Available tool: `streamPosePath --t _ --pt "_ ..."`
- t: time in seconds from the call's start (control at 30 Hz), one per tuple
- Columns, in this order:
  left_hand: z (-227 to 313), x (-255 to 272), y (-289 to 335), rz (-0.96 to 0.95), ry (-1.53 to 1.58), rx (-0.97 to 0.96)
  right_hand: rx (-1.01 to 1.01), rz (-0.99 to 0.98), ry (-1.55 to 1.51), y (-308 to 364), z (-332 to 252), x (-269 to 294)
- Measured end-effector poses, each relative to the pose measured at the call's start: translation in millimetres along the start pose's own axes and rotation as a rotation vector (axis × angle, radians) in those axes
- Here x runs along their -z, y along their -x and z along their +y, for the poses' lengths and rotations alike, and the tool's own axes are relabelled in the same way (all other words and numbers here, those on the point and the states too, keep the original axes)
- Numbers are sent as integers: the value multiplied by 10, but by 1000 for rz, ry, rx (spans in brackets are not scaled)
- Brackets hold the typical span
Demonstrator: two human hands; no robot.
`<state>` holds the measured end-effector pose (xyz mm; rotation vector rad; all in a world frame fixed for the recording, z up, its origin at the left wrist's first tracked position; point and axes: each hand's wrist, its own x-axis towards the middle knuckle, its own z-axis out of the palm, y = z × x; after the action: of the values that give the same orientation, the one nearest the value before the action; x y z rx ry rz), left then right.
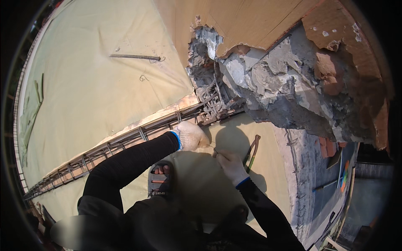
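Observation:
My left hand [191,136], in a white knit glove with a blue cuff, is closed beside the steel rebar cage [109,149] in the narrow slot. A thin wire [212,146] runs from its fingers toward my right hand [231,167], which is gloved the same way. The right fingers are pinched on the wire's dark end, whose shape is too small to tell. Just beyond my right hand, a pair of pincers [253,151] with green on the handles lies on the pale sheeting [197,178].
Broken concrete and brick [289,83] jut from the wall at the upper right. Pale sheeting [138,83] covers the far side of the slot, with a short rebar piece [135,56] on it. My sandalled foot [161,179] stands close to the cage. Bent wires line the right edge.

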<state>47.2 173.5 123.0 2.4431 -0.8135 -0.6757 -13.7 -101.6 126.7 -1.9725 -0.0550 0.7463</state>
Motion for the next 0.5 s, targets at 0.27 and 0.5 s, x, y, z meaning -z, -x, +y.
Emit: streamPosePath --t 0.27,0.5 --pt "-546 484 -134 294 152 92 -356 31 -1049 -535 -250 -619" --pt "-779 430 50 517 607 356 -327 127 -871 -694 -614 -814"
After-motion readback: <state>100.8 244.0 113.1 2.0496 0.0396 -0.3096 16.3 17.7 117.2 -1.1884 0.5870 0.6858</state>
